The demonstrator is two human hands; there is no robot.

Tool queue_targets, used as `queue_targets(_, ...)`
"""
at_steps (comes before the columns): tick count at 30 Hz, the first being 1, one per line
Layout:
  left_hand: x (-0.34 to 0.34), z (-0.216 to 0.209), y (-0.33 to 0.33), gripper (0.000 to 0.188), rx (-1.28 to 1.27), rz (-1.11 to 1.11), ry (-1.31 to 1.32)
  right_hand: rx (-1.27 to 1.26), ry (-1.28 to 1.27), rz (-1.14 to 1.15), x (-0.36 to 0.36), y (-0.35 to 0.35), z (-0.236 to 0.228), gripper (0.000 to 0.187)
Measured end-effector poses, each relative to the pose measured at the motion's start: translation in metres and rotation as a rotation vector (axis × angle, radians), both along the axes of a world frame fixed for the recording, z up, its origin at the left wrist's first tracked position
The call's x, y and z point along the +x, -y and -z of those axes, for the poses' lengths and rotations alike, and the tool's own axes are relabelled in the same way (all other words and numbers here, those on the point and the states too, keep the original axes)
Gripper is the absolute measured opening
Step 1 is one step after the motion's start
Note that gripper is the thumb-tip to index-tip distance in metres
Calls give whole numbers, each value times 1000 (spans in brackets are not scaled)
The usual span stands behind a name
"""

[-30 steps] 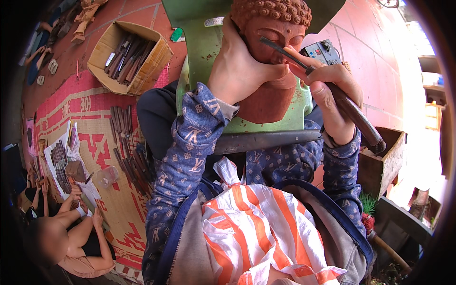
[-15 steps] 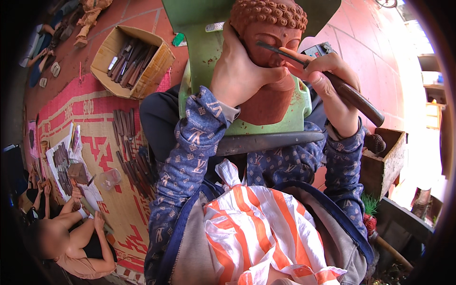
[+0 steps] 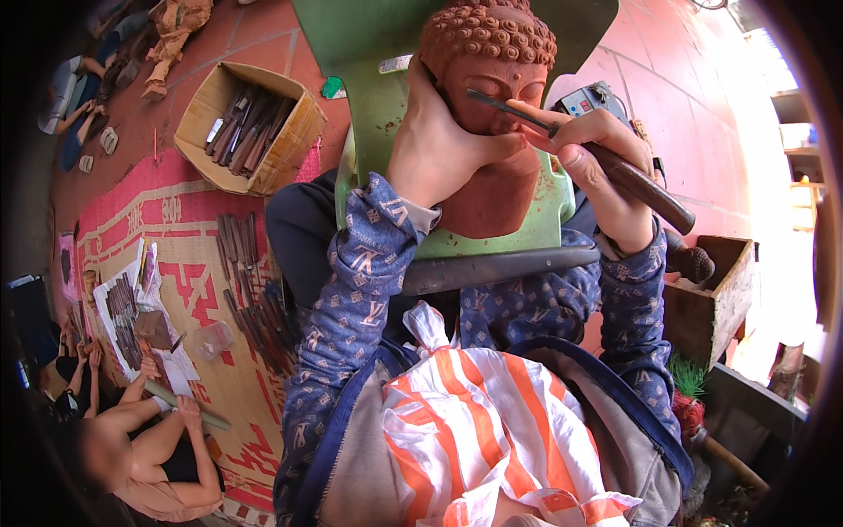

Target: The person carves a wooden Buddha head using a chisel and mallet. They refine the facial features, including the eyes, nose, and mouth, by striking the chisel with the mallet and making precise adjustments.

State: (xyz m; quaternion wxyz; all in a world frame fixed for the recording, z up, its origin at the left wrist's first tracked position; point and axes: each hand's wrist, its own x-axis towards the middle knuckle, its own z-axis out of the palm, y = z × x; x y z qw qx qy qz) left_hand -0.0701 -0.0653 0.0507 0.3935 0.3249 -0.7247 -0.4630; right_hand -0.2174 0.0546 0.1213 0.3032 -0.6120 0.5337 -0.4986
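Observation:
A reddish-brown carved head [image 3: 496, 189] with tight curls and lowered eyes rests on a green plastic chair [image 3: 369, 171] in front of me. My left hand [image 3: 443, 140] is wrapped round its side, the thumb lying across below the mouth. In my right hand [image 3: 606, 162] is a carving chisel [image 3: 637, 184] with a dark wooden handle. Its metal blade lies over the cheek beside the nose, with my fingertips near the face. Whether the edge touches the surface I cannot tell. Small reddish chips are scattered on the chair.
A cardboard box [image 3: 198, 158] of chisels stands at the left, with more chisels [image 3: 250, 299] on the patterned mat. Another person [image 3: 167, 448] sits at lower left, holding a block. A small electric device [image 3: 588, 101] lies beyond my right hand; a wooden crate [image 3: 711, 307] stands at right.
The head and both hands appear slightly shifted left as the view moves. The chisel blade sits slightly further toward the cheek's outer side. Both grips stay the same.

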Motion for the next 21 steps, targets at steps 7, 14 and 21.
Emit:
queue_targets(7, 10, 6, 5, 115, 72, 155, -92, -87, 255, -210, -10, -9, 18, 17)
queue_targets(14, 83, -29, -19, 39, -30, 157, 7, 58, 459, -263, -15, -58, 29, 27)
queue_targets(21, 83, -44, -82, 16, -67, 821, 232, 109, 107, -626, 7, -51, 27, 31)
